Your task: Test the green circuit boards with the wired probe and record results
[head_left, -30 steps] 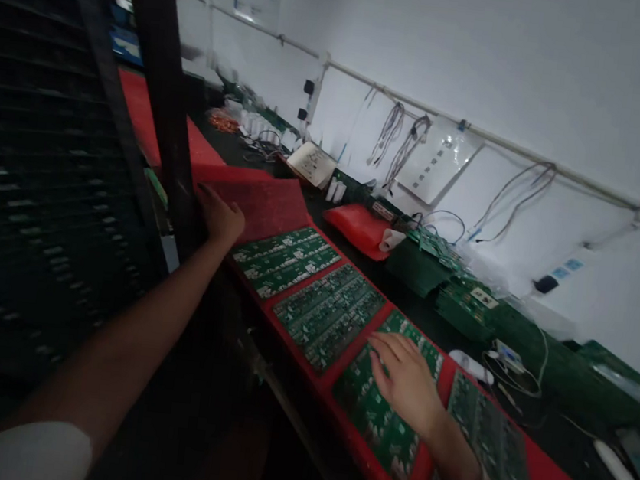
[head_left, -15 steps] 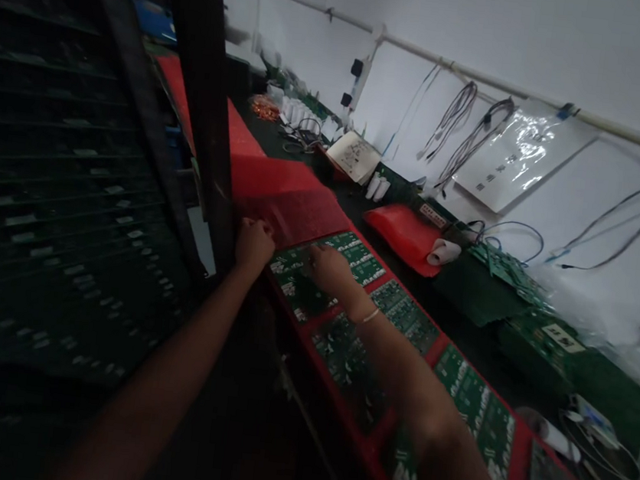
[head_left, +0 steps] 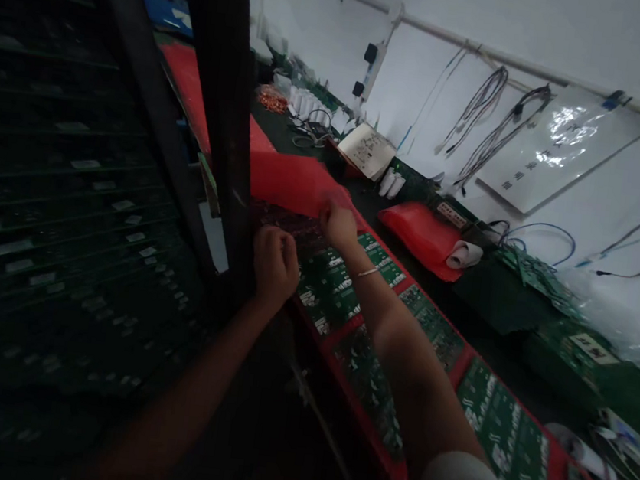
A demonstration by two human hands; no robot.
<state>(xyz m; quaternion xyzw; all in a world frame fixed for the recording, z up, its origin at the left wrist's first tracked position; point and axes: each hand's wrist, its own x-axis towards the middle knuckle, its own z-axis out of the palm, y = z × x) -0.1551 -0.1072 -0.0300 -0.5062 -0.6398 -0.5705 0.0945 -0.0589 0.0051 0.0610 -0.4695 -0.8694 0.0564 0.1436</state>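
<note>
Beside the dark rack post (head_left: 220,105), the right hand (head_left: 338,223) has moved up from the green circuit board (head_left: 338,284) to pinch the red sheet (head_left: 289,179)'s edge, while the left hand (head_left: 275,264) stays curled at the board's near corner.

the right hand (head_left: 338,225) has left the circuit boards (head_left: 337,288) and now lifts the red sheet (head_left: 289,179).
</note>
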